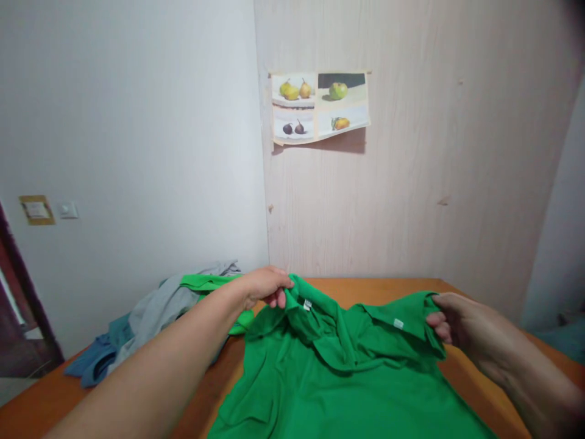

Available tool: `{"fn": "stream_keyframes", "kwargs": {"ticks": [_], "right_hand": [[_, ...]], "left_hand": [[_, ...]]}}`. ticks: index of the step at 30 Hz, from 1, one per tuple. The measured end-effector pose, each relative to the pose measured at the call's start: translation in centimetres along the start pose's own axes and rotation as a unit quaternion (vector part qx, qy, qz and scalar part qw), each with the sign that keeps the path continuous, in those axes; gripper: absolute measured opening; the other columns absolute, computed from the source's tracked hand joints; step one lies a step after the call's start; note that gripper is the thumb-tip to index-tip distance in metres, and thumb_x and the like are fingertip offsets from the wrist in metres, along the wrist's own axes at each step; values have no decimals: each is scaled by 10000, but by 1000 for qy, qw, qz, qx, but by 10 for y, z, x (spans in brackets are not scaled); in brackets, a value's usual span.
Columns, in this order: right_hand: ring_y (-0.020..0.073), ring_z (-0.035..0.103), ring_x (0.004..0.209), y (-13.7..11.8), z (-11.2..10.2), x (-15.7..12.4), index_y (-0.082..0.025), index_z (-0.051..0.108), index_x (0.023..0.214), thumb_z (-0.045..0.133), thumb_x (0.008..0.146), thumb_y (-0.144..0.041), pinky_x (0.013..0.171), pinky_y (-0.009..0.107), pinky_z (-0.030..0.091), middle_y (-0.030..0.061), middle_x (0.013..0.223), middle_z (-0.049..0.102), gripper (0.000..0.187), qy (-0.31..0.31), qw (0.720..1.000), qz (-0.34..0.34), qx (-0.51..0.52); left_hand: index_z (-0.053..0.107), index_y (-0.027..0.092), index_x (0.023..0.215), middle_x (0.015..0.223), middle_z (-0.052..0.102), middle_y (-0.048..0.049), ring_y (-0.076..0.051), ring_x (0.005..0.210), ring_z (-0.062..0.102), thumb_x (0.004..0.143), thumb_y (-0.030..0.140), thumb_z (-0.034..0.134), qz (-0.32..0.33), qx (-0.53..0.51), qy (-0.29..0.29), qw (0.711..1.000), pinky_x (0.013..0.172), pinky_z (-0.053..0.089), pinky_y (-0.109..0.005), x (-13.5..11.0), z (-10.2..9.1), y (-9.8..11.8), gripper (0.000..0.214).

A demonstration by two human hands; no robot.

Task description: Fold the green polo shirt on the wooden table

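Note:
A green collared shirt (356, 396) spreads over the near part of the table, its lower end cut off by the bottom edge of the view. My left hand (269, 286) is closed on the shirt near the collar and lifts it a little. On the other side, my right hand (450, 317) pinches the end of the sleeve on the right. Between the hands the cloth is creased around the collar. A small white label (308, 304) shows inside the neck, and a pale patch (398, 324) sits on the sleeve.
A pile of clothes (155, 311), grey, blue and bright green, lies at the left of the orange-brown table (388, 285), partly behind my left forearm. Walls stand behind and to the left. A sheet of fruit pictures (320, 108) hangs on the back panel. A doorway (22, 305) is at far left.

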State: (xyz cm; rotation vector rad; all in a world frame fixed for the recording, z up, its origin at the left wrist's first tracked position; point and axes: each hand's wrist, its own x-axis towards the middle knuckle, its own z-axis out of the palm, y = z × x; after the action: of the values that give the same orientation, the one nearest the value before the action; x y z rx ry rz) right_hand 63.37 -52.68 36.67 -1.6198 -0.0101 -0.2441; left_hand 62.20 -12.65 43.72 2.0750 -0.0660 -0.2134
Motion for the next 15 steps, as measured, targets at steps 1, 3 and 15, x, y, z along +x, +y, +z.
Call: {"fn": "stream_keyframes", "kwargs": {"ticks": [1,3,15], "right_hand": [[172,646,567,1,1,13,-206,582,801,601,810,-406,522,282,543,92,739,708,202,-22,999,15,25],[207,702,909,5,4,35,-226,589,981,584,833,-405,755,311,585,112,1048,720,232,0,997,-37,61],[313,636,1114,54,-23,-19,-195,707,1102,635,754,-576,925,390,539,116,1195,692,521,-47,985,-44,-163]], "left_hand": [[635,177,763,633,688,-42,-136,525,577,798,367,585,17,-23,42,999,474,356,-209,9,-1,-1,199],[671,189,977,950,742,-92,-182,889,676,846,386,567,94,-79,137,983,633,458,-217,25,-2,-3,258],[648,187,843,838,703,-54,-224,861,650,806,429,591,87,79,261,958,732,472,-283,-13,2,-85,252]]}}
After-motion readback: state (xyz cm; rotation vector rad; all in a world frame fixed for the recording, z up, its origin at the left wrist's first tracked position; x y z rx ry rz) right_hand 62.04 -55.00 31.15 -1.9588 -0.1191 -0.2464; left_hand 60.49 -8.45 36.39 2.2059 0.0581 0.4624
